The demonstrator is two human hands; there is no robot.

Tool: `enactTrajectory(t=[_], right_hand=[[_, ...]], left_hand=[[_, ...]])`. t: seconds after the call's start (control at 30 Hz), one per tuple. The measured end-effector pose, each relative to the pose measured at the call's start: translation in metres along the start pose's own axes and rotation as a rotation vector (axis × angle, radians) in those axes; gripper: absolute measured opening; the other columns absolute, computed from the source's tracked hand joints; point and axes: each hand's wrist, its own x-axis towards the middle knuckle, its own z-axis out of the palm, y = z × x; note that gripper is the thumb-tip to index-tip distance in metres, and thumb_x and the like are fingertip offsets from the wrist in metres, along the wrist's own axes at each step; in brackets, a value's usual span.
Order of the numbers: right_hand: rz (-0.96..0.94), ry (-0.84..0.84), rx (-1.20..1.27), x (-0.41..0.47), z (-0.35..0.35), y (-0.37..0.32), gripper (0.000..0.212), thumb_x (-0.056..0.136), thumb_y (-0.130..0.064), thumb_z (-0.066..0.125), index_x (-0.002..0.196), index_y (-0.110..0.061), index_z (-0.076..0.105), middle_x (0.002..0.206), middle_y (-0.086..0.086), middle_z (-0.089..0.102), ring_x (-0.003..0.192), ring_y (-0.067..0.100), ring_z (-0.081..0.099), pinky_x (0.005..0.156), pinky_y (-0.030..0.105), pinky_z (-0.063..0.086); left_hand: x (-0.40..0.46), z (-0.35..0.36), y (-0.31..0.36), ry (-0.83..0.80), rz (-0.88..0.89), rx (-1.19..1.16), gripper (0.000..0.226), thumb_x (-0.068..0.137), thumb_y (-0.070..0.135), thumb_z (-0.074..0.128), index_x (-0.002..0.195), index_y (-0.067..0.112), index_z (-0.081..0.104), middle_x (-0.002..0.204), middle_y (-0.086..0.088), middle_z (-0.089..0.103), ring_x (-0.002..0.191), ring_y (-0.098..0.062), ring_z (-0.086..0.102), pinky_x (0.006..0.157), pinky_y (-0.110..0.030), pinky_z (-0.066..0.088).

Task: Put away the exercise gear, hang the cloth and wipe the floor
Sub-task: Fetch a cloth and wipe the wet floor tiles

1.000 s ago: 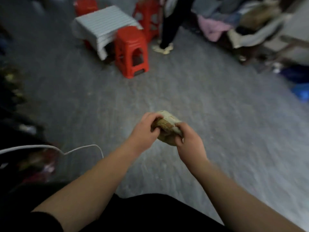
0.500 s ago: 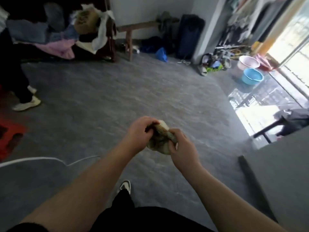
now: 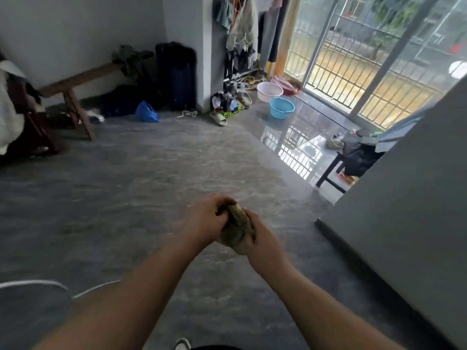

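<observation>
While the wadded cloth (image 3: pixel 233 227) stays clamped between the fingers of the left hand (image 3: pixel 204 221) and right hand (image 3: pixel 260 242), the view has been swung from the stools toward the hanging clothes (image 3: pixel 240 34) far beyond them, so hanging is judged next.

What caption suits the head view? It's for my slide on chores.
Both hands, left and right, grip a bunched cloth above the grey floor.
</observation>
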Motion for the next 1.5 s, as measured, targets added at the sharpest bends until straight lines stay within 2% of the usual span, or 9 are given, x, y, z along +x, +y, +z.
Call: enactTrajectory(t=[0.1,0.2,0.33,0.47,0.67,0.83,1.0,1.23,1.5], right_hand=[[0.008,0.065,-0.016,0.036,-0.001,-0.004,0.049,0.090,-0.030,0.052,0.139,-0.033,0.046,0.126,-0.011,0.059,0.106,0.004,0.056,0.088,0.014,0.045],[0.053,0.123,0.004,0.064,-0.012,-0.004,0.050,0.089,-0.019,0.051,0.138,-0.030,0.048,0.123,-0.011,0.058,0.104,0.002,0.053,0.081,0.001,0.035],[0.120,0.139,0.066,0.112,-0.026,0.013,0.055,0.089,-0.019,0.056,0.140,-0.034,0.042,0.124,-0.008,0.058,0.109,0.007,0.055,0.088,0.018,0.041],[0.153,0.116,0.037,0.179,-0.040,0.037,0.068,0.084,-0.031,0.065,0.144,-0.035,0.033,0.123,-0.013,0.057,0.106,0.003,0.055,0.084,0.018,0.040],[0.218,0.162,0.018,0.277,-0.078,0.073,0.060,0.083,-0.012,0.055,0.133,-0.041,0.040,0.106,-0.010,0.062,0.093,0.013,0.061,0.074,0.024,0.044],[0.279,0.225,-0.011,0.342,-0.106,0.089,0.055,0.085,-0.014,0.057,0.128,-0.046,0.045,0.104,-0.010,0.067,0.091,0.012,0.063,0.077,0.033,0.052],[0.330,0.261,-0.084,0.408,-0.117,0.090,0.056,0.084,-0.013,0.056,0.129,-0.044,0.045,0.106,-0.006,0.068,0.092,0.016,0.064,0.081,0.039,0.054],[0.366,0.301,-0.076,0.524,-0.088,0.071,0.049,0.089,-0.011,0.051,0.131,-0.037,0.048,0.104,-0.008,0.064,0.086,0.010,0.056,0.073,0.027,0.042],[0.500,0.402,-0.027,0.637,-0.067,0.081,0.052,0.085,-0.012,0.051,0.127,-0.042,0.049,0.112,-0.008,0.066,0.098,0.014,0.061,0.082,0.031,0.048]], left_hand=[[0.043,-0.003,-0.004,-0.068,0.020,0.048,0.036,0.080,0.001,0.058,0.107,0.023,0.070,0.108,0.005,0.064,0.098,-0.009,0.056,0.080,-0.015,0.037],[0.083,0.007,-0.008,-0.113,0.007,-0.007,0.036,0.078,0.003,0.058,0.102,0.027,0.070,0.104,0.004,0.068,0.097,-0.013,0.061,0.079,-0.018,0.043],[0.141,0.028,-0.009,-0.156,0.014,-0.018,0.034,0.078,0.006,0.059,0.100,0.030,0.069,0.099,0.010,0.068,0.092,-0.007,0.060,0.072,-0.007,0.037],[0.213,0.054,-0.014,-0.183,0.004,-0.086,0.035,0.076,0.004,0.058,0.097,0.030,0.070,0.099,0.005,0.069,0.095,-0.009,0.062,0.085,-0.025,0.049],[0.317,0.087,-0.011,-0.213,-0.008,-0.144,0.032,0.071,0.012,0.058,0.096,0.027,0.071,0.095,0.007,0.070,0.089,-0.003,0.064,0.082,-0.024,0.052],[0.386,0.097,-0.014,-0.309,0.080,-0.111,0.038,0.080,0.010,0.063,0.113,0.027,0.067,0.111,0.006,0.065,0.100,-0.006,0.061,0.087,-0.023,0.048],[0.458,0.088,-0.039,-0.461,0.083,0.031,0.054,0.085,0.017,0.062,0.135,0.031,0.047,0.136,0.003,0.053,0.121,-0.013,0.052,0.096,-0.038,0.050],[0.582,0.048,-0.093,-0.531,0.125,0.135,0.059,0.089,0.017,0.061,0.142,0.025,0.038,0.143,-0.002,0.047,0.129,-0.020,0.046,0.104,-0.033,0.037],[0.732,0.041,-0.145,-0.667,0.103,0.226,0.055,0.089,0.022,0.057,0.140,0.028,0.038,0.137,-0.004,0.053,0.123,-0.023,0.051,0.102,-0.038,0.042]])
